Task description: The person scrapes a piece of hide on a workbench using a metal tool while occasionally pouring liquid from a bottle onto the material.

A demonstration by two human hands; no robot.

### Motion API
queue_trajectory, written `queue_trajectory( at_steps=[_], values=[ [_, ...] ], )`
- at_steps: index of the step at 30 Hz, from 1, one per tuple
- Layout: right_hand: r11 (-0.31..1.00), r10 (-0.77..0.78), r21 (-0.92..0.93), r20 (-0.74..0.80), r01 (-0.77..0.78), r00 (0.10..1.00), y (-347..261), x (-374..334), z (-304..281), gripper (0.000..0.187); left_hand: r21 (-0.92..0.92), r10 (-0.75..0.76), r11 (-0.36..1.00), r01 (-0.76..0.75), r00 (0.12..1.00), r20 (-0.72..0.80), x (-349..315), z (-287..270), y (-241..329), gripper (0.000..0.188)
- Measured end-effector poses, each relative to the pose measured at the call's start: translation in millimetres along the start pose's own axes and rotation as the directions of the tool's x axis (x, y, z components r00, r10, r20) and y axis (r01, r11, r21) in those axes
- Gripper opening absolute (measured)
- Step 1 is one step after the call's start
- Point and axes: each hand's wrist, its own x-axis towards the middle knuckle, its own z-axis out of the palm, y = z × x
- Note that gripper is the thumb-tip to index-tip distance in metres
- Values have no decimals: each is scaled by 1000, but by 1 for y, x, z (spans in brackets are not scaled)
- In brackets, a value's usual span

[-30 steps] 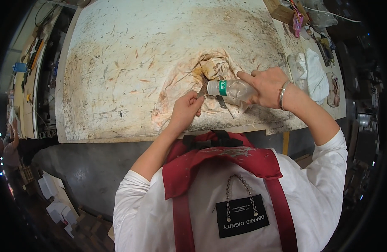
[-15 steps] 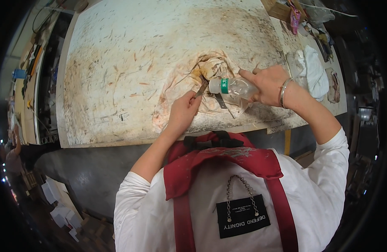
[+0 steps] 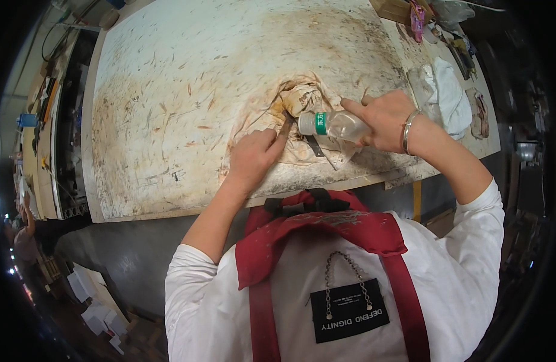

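My right hand grips a clear plastic bottle with a green band near its neck. The bottle lies nearly level, its mouth pointing left over a stained, crumpled cloth. At the cloth's lower left, my left hand pinches a narrow, dark, flat strip, its far end by the cloth's yellow-brown patch and close to the bottle's mouth. Below the bottle, a flat dark metal piece and a thin rod rest on the cloth.
The pale worktable is scratched and stained; its front edge runs just before my body. White cloth lies at the right, beyond my right wrist. A cardboard box stands at the far right. Another bench with tools is at the left.
My left hand has shifted slightly left and turned flatter, back upward, covering more of the strip. The right hand keeps the bottle in nearly the same place.
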Motion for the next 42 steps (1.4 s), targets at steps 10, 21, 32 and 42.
queue_trajectory(
  at_steps=[10, 21, 32, 42],
  values=[
    [1000, 23, -8, -9, -23, 1000, -2, 6, 2, 56, -52, 48, 997, -51, 998, -51, -2, 9, -1, 24],
    [998, 52, 21, -32, -52, 998, 6, 8, 13, 52, -121, -1, 993, -7, 997, -73, -3, 9, 2, 25],
    [983, 139, 129, -35, -133, 990, 18, -9, 33, 55, -119, -8, 993, -1, 997, -74, 6, 6, 7, 23],
    [979, 141, 153, -39, -133, 989, 14, -2, 32, 55, -141, -120, 984, 111, 991, -54, 17, -4, 16, 14]
  ],
)
